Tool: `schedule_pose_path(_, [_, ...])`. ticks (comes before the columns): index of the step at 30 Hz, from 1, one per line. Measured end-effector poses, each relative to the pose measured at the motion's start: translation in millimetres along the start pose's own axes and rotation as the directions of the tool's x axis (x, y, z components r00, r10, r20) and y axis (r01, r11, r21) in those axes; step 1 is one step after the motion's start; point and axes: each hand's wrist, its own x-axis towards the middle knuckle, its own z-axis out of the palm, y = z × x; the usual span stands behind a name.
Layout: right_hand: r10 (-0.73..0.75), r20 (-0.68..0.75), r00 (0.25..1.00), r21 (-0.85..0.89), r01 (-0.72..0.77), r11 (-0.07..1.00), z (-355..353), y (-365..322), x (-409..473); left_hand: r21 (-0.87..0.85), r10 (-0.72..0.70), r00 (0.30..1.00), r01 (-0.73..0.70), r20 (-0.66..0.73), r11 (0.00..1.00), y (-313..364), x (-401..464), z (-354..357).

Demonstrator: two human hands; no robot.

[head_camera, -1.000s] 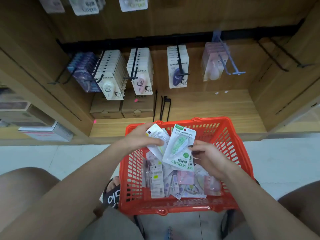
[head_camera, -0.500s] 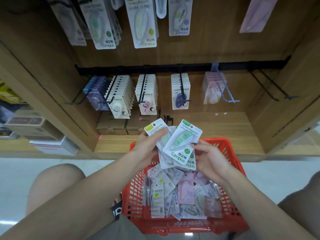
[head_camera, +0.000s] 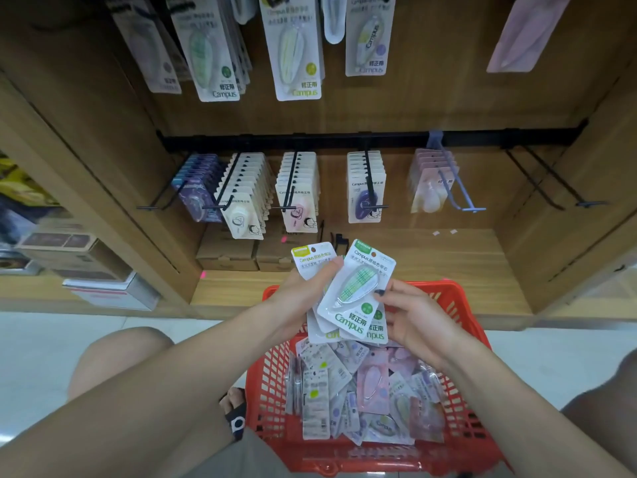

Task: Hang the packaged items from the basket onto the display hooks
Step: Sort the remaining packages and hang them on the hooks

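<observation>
1. My left hand is the main grip: its fingers are curled round a fanned stack of packaged items, thumb across the front of the yellow-tabbed card, all of it held above the far rim of the basket.
2. Above and beyond that grip, the lower row of display hooks carries full runs of cards, and the upper row is stocked too. I judge a fair share of the hanging done, though I can't tell which cards came from this load.
3. My right hand grasps the right edge of the front green-plaid card, fingers curled on it.
4. Below both grips, the red basket holds a thick jumble of packets, so most of the work remains.
5. Up and right of the right grip, two black hooks stand bare, likely room for more.
</observation>
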Motion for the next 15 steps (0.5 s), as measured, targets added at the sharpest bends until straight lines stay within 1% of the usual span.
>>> schedule_pose_path(2, [-0.006, 0.009, 1.0, -0.053, 0.006, 0.999, 3, -4, -1, 0.002, 0.003, 0.998, -0.003, 0.07, 1.0, 4, -5, -4])
schedule_pose_path(4, [-0.015, 0.025, 1.0, -0.108, 0.018, 0.994, 6, -10, -1, -0.018, -0.001, 0.996, 0.002, 0.089, 1.0, 8, -6, -8])
schedule_pose_path(7, [-0.034, 0.015, 0.999, -0.245, 0.037, 0.969, 14, -16, 1, -0.089, -0.024, 0.998, 0.029, 0.063, 0.996, 14, -8, -10])
schedule_pose_path(9, [-0.055, -0.003, 0.998, -0.313, 0.052, 0.948, 20, -19, 6, -0.111, -0.015, 0.999, 0.018, 0.034, 0.994, 16, -8, -14])
schedule_pose_path(12, [-0.066, -0.005, 0.998, -0.307, 0.061, 0.95, 29, -25, 12, -0.16, 0.007, 1.0, -0.007, -0.006, 0.987, 23, -9, -20])
schedule_pose_path(15, [-0.066, 0.013, 0.998, -0.21, 0.067, 0.975, 35, -32, 16, -0.194, 0.027, 1.0, -0.026, 0.003, 0.981, 32, -11, -28])
